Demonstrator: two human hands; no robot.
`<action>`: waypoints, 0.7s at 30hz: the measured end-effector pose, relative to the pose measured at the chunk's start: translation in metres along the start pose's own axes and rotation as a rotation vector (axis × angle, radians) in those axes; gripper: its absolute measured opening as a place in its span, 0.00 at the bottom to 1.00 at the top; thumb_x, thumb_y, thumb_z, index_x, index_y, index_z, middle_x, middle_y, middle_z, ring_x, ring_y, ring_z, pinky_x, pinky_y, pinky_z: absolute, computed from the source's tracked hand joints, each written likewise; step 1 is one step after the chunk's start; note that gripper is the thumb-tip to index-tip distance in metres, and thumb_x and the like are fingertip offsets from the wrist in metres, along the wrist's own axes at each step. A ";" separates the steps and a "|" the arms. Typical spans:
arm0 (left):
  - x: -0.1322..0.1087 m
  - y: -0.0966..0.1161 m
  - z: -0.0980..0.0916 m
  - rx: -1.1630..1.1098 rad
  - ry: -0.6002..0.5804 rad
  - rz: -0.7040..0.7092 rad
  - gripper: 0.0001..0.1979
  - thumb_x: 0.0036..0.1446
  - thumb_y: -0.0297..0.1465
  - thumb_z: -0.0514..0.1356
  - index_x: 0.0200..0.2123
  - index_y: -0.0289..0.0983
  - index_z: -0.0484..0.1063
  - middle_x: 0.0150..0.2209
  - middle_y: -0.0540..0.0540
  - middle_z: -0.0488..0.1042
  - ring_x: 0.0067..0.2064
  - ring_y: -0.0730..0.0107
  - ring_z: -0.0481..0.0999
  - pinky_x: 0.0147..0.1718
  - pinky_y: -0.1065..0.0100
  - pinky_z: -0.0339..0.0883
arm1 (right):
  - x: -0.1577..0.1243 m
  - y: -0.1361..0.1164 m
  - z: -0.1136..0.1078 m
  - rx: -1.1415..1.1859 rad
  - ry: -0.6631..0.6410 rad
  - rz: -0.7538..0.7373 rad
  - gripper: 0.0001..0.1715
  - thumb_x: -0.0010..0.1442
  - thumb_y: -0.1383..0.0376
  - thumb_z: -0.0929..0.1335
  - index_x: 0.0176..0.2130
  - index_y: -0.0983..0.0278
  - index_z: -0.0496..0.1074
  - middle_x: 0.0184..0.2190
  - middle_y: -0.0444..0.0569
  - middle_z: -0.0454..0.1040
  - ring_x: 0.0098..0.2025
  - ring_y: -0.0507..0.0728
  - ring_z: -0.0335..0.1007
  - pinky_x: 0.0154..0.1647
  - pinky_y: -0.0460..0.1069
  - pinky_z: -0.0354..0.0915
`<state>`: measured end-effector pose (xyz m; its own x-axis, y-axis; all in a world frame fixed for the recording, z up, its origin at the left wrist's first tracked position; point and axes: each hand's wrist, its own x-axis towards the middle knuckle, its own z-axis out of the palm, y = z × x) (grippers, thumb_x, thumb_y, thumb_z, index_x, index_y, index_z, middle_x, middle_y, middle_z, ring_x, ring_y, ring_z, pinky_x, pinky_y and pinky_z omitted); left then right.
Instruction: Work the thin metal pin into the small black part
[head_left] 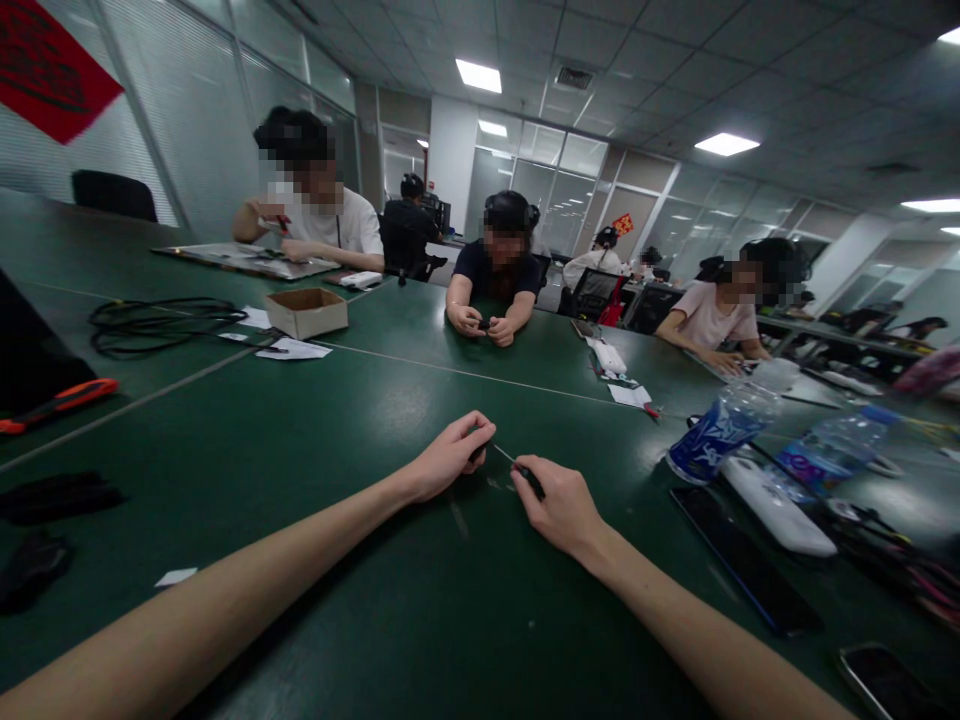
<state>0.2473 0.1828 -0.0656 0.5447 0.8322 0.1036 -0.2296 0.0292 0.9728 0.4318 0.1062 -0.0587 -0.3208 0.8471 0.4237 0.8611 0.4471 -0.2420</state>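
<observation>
Over the green table, my right hand is closed around the dark handle of a small screwdriver. Its thin metal shaft points up and left, toward my left hand. The fingers of that hand are pinched together on a small dark object, mostly hidden by the thumb and fingers, so its kind does not show. The screwdriver's tip is close to this object; whether the two touch I cannot tell.
At right stand two plastic bottles, with a white device and a dark phone nearby. A cardboard box and coiled black cable lie farther left. An orange-edged tool is at the left edge. Several people sit around.
</observation>
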 end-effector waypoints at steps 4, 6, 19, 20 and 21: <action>0.000 0.001 0.001 -0.006 0.004 -0.007 0.14 0.56 0.43 0.55 0.33 0.37 0.61 0.19 0.55 0.58 0.19 0.81 0.54 0.18 0.77 0.45 | 0.000 0.001 0.001 -0.025 0.008 -0.010 0.12 0.65 0.62 0.60 0.45 0.62 0.68 0.36 0.49 0.74 0.34 0.54 0.71 0.37 0.48 0.66; -0.001 0.001 0.001 -0.009 0.006 -0.007 0.14 0.56 0.42 0.55 0.32 0.37 0.61 0.18 0.55 0.58 0.19 0.81 0.54 0.18 0.77 0.45 | 0.000 0.002 0.002 -0.023 0.007 -0.012 0.12 0.65 0.62 0.60 0.45 0.62 0.68 0.36 0.49 0.74 0.34 0.54 0.71 0.37 0.48 0.66; -0.002 0.003 -0.002 -0.037 -0.053 -0.011 0.13 0.57 0.42 0.55 0.33 0.37 0.60 0.19 0.55 0.57 0.19 0.81 0.53 0.19 0.76 0.44 | 0.000 0.000 0.001 0.020 -0.006 -0.004 0.13 0.65 0.62 0.59 0.45 0.62 0.68 0.36 0.50 0.74 0.34 0.55 0.71 0.37 0.49 0.66; -0.002 0.003 -0.001 -0.043 -0.055 -0.010 0.13 0.57 0.42 0.55 0.33 0.37 0.60 0.19 0.55 0.57 0.19 0.81 0.53 0.19 0.76 0.44 | 0.000 0.000 0.001 0.021 -0.009 -0.002 0.13 0.65 0.62 0.59 0.45 0.62 0.68 0.36 0.50 0.74 0.34 0.55 0.71 0.37 0.49 0.66; -0.002 0.004 -0.001 -0.049 -0.056 -0.009 0.13 0.57 0.42 0.55 0.33 0.37 0.60 0.19 0.55 0.57 0.19 0.81 0.53 0.19 0.76 0.44 | 0.000 0.000 0.001 0.021 -0.013 0.000 0.13 0.65 0.62 0.59 0.45 0.62 0.67 0.36 0.49 0.74 0.34 0.54 0.71 0.36 0.49 0.66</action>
<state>0.2443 0.1817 -0.0623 0.5909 0.7995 0.1076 -0.2630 0.0648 0.9626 0.4316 0.1062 -0.0596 -0.3255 0.8509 0.4123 0.8529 0.4525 -0.2605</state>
